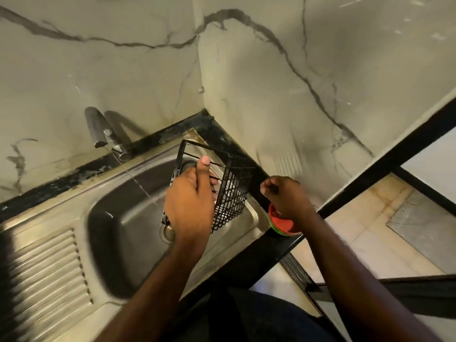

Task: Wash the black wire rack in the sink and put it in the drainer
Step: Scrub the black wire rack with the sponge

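Note:
My left hand [190, 198] grips the black wire rack [232, 191] by its frame and holds it tilted above the right part of the steel sink [116, 230]. Its thumb points up along a wire. A thin stream of water runs from the tap [97, 130] down into the basin just left of the rack. My right hand [286, 196] hovers over a red and green tub [281, 224] on the black counter edge, fingers curled; whether it holds anything is hidden. The ribbed drainer [44, 270] lies left of the basin.
Marble-patterned walls meet in a corner behind the sink. A black counter strip [249, 262] borders the sink on the right and front. To the right, past a black frame bar [385, 161], a tiled floor is visible. The drain [167, 232] sits under my left hand.

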`<state>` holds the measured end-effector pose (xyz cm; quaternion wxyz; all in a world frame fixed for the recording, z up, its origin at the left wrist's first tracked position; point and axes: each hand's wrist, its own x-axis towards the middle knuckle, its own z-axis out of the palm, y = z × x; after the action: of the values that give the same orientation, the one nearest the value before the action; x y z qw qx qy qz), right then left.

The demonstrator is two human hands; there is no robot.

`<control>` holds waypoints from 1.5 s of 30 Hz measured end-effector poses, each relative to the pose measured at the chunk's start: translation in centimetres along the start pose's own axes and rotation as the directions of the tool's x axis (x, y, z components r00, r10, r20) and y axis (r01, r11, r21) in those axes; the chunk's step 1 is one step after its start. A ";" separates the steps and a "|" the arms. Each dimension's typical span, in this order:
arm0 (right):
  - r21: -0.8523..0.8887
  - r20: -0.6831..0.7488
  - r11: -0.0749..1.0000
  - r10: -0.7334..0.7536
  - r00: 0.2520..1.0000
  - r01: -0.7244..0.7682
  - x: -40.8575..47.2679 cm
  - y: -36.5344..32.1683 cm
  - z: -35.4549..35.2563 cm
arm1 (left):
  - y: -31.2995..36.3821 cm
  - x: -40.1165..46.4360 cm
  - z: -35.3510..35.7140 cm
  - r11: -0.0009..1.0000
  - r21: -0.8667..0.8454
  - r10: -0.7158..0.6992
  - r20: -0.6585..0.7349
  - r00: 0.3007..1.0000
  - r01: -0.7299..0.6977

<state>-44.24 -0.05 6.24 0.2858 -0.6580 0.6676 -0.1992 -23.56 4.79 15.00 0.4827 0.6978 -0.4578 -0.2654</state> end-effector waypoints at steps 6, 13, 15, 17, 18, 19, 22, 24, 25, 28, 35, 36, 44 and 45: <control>0.021 0.024 0.989 0.143 0.989 -0.144 -0.7 2.4 -2.0 | 0.9 -0.8 1.2 1.000 0.005 0.026 -0.028 0.999 -0.026; -0.258 0.164 0.940 0.271 0.948 -0.224 -1.6 4.6 -1.9 | 1.4 -1.7 2.5 0.999 -0.041 0.015 -0.002 1.000 -0.015; -0.358 0.241 0.917 0.275 0.931 -0.178 -1.8 4.7 -1.3 | 1.5 -2.0 2.7 0.999 -0.048 0.012 -0.002 1.000 -0.012; -0.432 0.277 0.895 0.250 0.928 -0.112 -2.0 4.7 -0.7 | 1.4 -2.2 2.9 0.998 -0.056 0.022 -0.002 1.000 -0.022; -0.441 0.279 0.891 0.245 0.928 -0.103 -2.2 4.7 -0.4 | 1.2 -2.3 3.0 0.998 -0.059 0.022 -0.003 1.000 -0.022; -0.434 0.270 0.895 0.241 0.932 -0.105 -2.2 4.8 -0.2 | 1.0 -2.3 3.0 0.998 -0.065 0.015 -0.002 1.000 -0.015; -0.417 0.250 0.904 0.218 0.944 -0.098 -2.3 5.1 0.2 | 0.3 -2.2 3.1 0.993 -0.112 -0.018 0.010 1.000 0.019; -0.365 0.232 0.925 0.201 0.952 -0.106 -2.3 5.2 0.1 | -0.3 -2.1 2.9 0.989 -0.135 -0.052 0.021 0.998 0.055; -0.327 0.209 0.939 0.184 0.960 -0.109 -2.3 5.0 0.0 | -0.4 -2.1 2.7 0.985 -0.154 -0.078 0.025 0.997 0.081; -0.201 0.049 0.977 0.082 0.995 -0.071 -2.1 3.6 -0.7 | -0.4 -2.0 1.7 0.955 -0.254 -0.155 0.019 0.988 0.155; 0.121 -0.210 0.976 -0.153 0.966 0.180 -1.1 -3.9 -2.7 | -0.8 -1.5 -1.1 0.941 -0.292 -0.186 -0.021 0.982 0.172; 0.198 -0.221 0.958 -0.165 0.961 0.210 -1.1 -5.0 -2.7 | -0.8 -1.4 -1.6 0.937 -0.303 -0.193 -0.029 0.981 0.176; 0.373 -0.275 0.761 -0.455 0.847 0.531 -1.3 -12.5 -2.0 | -1.9 -0.3 -4.8 0.949 -0.297 -0.138 -0.102 0.985 0.102; 0.381 -0.267 0.729 -0.502 0.823 0.569 -1.5 -13.6 -1.9 | -2.1 -0.2 -5.1 0.957 -0.281 -0.107 -0.109 0.988 0.073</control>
<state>-35.10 0.45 16.55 0.3089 -0.7229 0.4041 -0.4676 -18.71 7.43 15.04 0.5898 0.6588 -0.3537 -0.3050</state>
